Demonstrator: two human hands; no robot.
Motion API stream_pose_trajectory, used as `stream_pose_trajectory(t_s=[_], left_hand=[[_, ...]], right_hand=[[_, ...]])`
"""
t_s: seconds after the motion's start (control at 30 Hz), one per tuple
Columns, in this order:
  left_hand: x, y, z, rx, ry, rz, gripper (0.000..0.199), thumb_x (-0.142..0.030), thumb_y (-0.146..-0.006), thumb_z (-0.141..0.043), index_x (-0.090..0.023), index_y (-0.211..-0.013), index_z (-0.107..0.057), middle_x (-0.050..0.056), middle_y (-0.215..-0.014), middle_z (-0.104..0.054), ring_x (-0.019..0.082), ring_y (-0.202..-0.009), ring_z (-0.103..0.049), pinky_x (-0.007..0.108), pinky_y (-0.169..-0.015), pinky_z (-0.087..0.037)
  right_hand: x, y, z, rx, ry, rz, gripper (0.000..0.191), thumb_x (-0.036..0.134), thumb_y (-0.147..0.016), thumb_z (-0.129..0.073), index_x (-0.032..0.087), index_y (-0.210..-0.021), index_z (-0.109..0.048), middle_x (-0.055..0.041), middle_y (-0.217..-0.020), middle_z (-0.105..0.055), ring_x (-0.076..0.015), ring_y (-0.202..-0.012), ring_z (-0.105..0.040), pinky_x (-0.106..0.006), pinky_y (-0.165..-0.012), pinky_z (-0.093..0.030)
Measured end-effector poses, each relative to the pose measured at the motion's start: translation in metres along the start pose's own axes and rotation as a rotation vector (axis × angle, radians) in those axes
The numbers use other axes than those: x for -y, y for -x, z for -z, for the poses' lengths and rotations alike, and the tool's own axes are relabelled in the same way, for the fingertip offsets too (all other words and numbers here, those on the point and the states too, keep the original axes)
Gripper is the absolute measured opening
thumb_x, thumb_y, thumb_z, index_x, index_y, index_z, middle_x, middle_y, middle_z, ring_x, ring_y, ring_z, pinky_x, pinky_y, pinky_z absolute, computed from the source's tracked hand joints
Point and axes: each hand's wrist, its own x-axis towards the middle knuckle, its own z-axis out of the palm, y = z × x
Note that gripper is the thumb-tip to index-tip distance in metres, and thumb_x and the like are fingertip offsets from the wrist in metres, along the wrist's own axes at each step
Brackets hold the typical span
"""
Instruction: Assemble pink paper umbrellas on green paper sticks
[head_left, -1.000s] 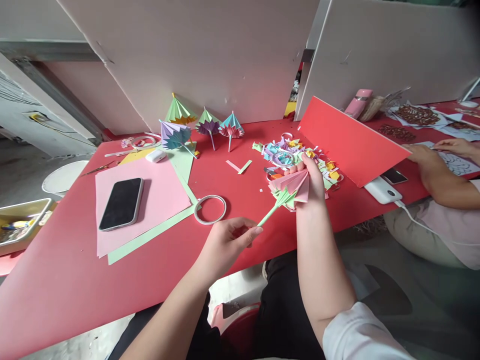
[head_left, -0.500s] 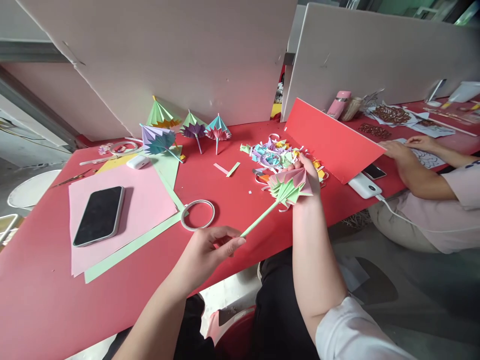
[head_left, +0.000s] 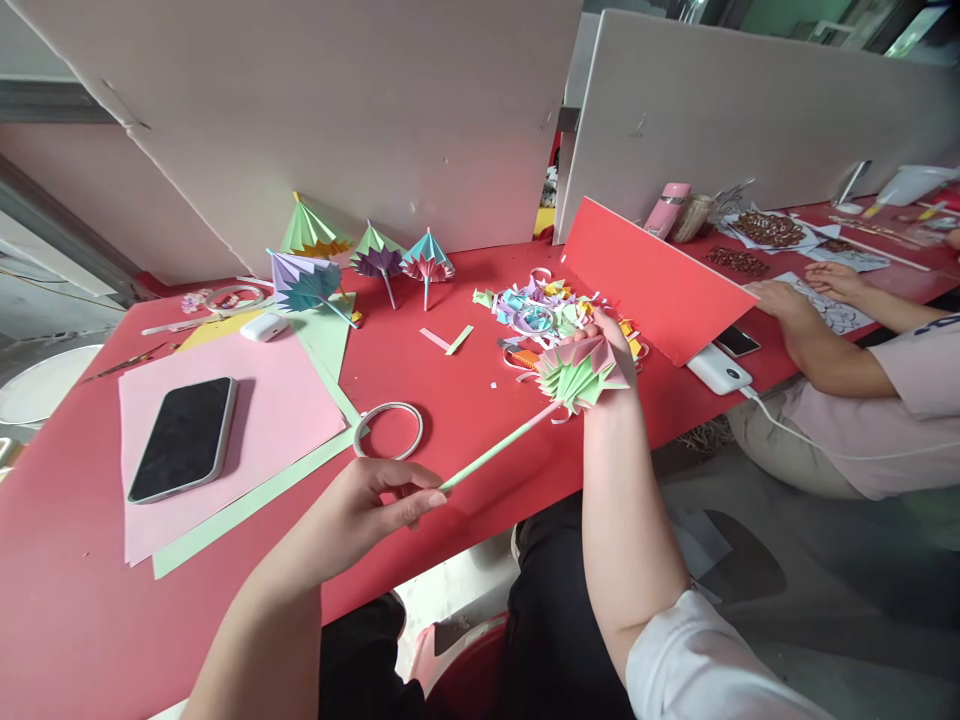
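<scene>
A small paper umbrella (head_left: pixel 576 378), pleated in pink and light green, is held between my two hands. My left hand (head_left: pixel 397 495) pinches the far end of its thin rolled-paper stick (head_left: pixel 501 452), which is pale green with a pink stretch beside the canopy. Around the back of the pleated canopy, my right hand (head_left: pixel 616 345) is closed, its fingers partly hidden by the folds. Close to my left hand lies a roll of tape (head_left: pixel 421 428). A heap of coloured paper scraps (head_left: pixel 536 310) lies behind the canopy.
Several finished paper umbrellas (head_left: pixel 427 262) stand along the back panel. A phone (head_left: pixel 184 438) lies on pink paper (head_left: pixel 300 420) at left, near a white case (head_left: pixel 265 327). At right are a red board (head_left: pixel 660 285), a power bank (head_left: pixel 718 370) and another person's hands (head_left: pixel 787 300).
My left hand has moved left and slightly down along with the stick's end. More of the stick now shows, including a pink part by the canopy. The view has shifted slightly.
</scene>
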Motion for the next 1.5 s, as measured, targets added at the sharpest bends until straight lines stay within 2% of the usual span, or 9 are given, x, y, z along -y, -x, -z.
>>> stream_pose_trajectory(t_s=[0.17,0.4,0.53,0.8,0.93,1.03,1.2,1.37,1.5], left_hand=[[0.004,0.007,0.015,-0.003,-0.09,0.005,0.022,-0.041,-0.078,-0.058,-0.023,-0.078,-0.071,0.002,-0.06,-0.063,0.014,-0.055,-0.055,0.022,-0.053,-0.046],[0.005,0.014,0.023,0.016,-0.141,0.091,0.024,-0.046,-0.076,-0.058,-0.026,-0.079,-0.072,0.003,-0.072,-0.067,0.015,-0.061,-0.058,0.021,-0.056,-0.048],[0.004,0.014,0.023,-0.005,-0.153,0.041,0.022,-0.043,-0.077,-0.058,-0.026,-0.078,-0.071,0.002,-0.075,-0.069,0.013,-0.059,-0.057,0.02,-0.056,-0.048],[0.009,0.012,0.012,-0.1,-0.166,-0.08,0.019,-0.032,-0.077,-0.053,-0.024,-0.078,-0.07,-0.01,-0.059,-0.062,0.005,-0.052,-0.054,0.01,-0.051,-0.041],[0.017,0.012,0.012,-0.122,-0.083,-0.025,0.016,-0.028,-0.077,-0.054,-0.024,-0.082,-0.069,-0.011,-0.057,-0.06,0.004,-0.05,-0.054,0.01,-0.05,-0.042],[0.018,0.013,0.013,-0.09,-0.015,0.013,0.017,-0.027,-0.077,-0.053,-0.023,-0.082,-0.068,-0.01,-0.049,-0.052,0.003,-0.043,-0.049,0.009,-0.044,-0.039],[0.016,0.016,0.012,-0.067,-0.082,0.022,0.021,-0.032,-0.078,-0.051,-0.022,-0.083,-0.068,-0.01,-0.048,-0.045,0.002,-0.041,-0.043,0.009,-0.039,-0.032],[0.014,0.013,0.01,-0.16,-0.173,-0.025,0.018,-0.034,-0.077,-0.053,-0.024,-0.083,-0.067,-0.011,-0.054,-0.053,0.001,-0.042,-0.043,0.008,-0.041,-0.035],[0.01,0.011,0.009,-0.257,-0.272,-0.108,0.017,-0.038,-0.074,-0.056,-0.025,-0.076,-0.067,-0.011,-0.054,-0.053,0.001,-0.042,-0.043,0.007,-0.041,-0.035]], right_hand=[[0.001,0.002,0.002,0.043,-0.2,-0.185,0.035,0.037,-0.07,-0.066,0.022,-0.058,-0.038,0.0079,-0.052,-0.047,-0.0077,-0.052,-0.048,-0.023,-0.057,-0.045],[0.0,0.005,-0.001,0.047,-0.272,-0.252,0.031,0.036,-0.072,-0.064,0.021,-0.06,-0.039,0.0092,-0.053,-0.047,-0.0051,-0.05,-0.047,-0.021,-0.056,-0.044],[0.001,0.006,-0.004,0.018,-0.24,-0.289,0.031,0.037,-0.073,-0.063,0.022,-0.061,-0.039,0.0095,-0.052,-0.047,-0.0065,-0.049,-0.047,-0.026,-0.057,-0.047],[0.0,0.007,-0.007,-0.006,-0.206,-0.28,0.037,0.044,-0.073,-0.062,0.022,-0.059,-0.035,0.0096,-0.052,-0.045,-0.0073,-0.048,-0.047,-0.028,-0.056,-0.048],[0.001,0.006,-0.005,-0.002,-0.199,-0.293,0.036,0.044,-0.071,-0.063,0.022,-0.06,-0.037,0.0092,-0.053,-0.046,-0.0078,-0.048,-0.046,-0.029,-0.057,-0.048],[0.001,0.005,-0.004,0.021,-0.198,-0.297,0.039,0.047,-0.069,-0.064,0.022,-0.059,-0.035,0.0092,-0.051,-0.044,-0.0087,-0.047,-0.044,-0.031,-0.058,-0.047],[0.001,0.005,-0.001,0.046,-0.122,-0.278,0.042,0.052,-0.067,-0.063,0.023,-0.059,-0.034,0.0084,-0.051,-0.043,-0.0107,-0.049,-0.044,-0.031,-0.054,-0.043],[0.0,0.003,0.002,0.083,-0.141,-0.263,0.047,0.055,-0.064,-0.065,0.023,-0.058,-0.031,0.0094,-0.048,-0.037,-0.0091,-0.044,-0.036,-0.028,-0.047,-0.038],[-0.002,0.001,0.004,0.065,-0.174,-0.244,0.044,0.053,-0.066,-0.064,0.023,-0.059,-0.034,0.0086,-0.051,-0.042,-0.0098,-0.048,-0.042,-0.03,-0.052,-0.043]])
